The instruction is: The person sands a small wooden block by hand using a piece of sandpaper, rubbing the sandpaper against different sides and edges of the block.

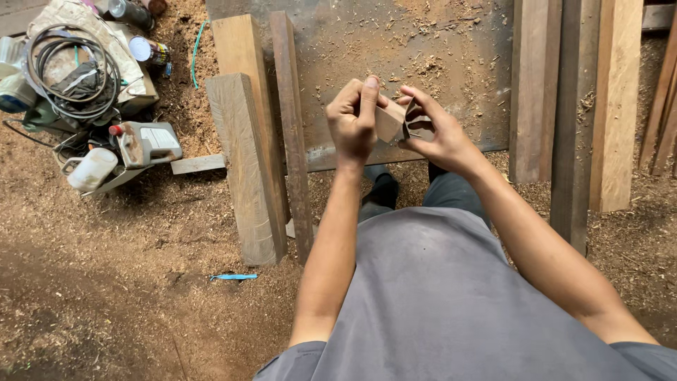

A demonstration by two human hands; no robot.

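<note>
Both hands are up in front of the chest, above the near edge of the sawdust-covered metal sheet [423, 42] on the floor.

Left hand [352, 120]: closed around the left side of a small wood block [390, 121], thumb pointing up along its face, fingers curled behind it.

Right hand [434, 130]: fingers curled onto the right end of the same block, pinching it from the other side. Fingertips partly cover that end, so I can't tell the exact contact.

The block sits between the two hands, touching both, tilted, clear of the sheet and the floor.

Around it:
- Two thick wood beams [243, 134] and a thin dark strip [293, 127] lie left of the left forearm, across the sheet's left edge.
- More planks [613, 106] lie along the sheet's right edge, well apart from the hands.
- Far left: a hose coil [70, 70], a grey jug [148, 143], a white cup [92, 169] and a can [149, 51] on the sawdust floor.
- A blue strip [233, 277] lies on the floor below the beams.
</note>
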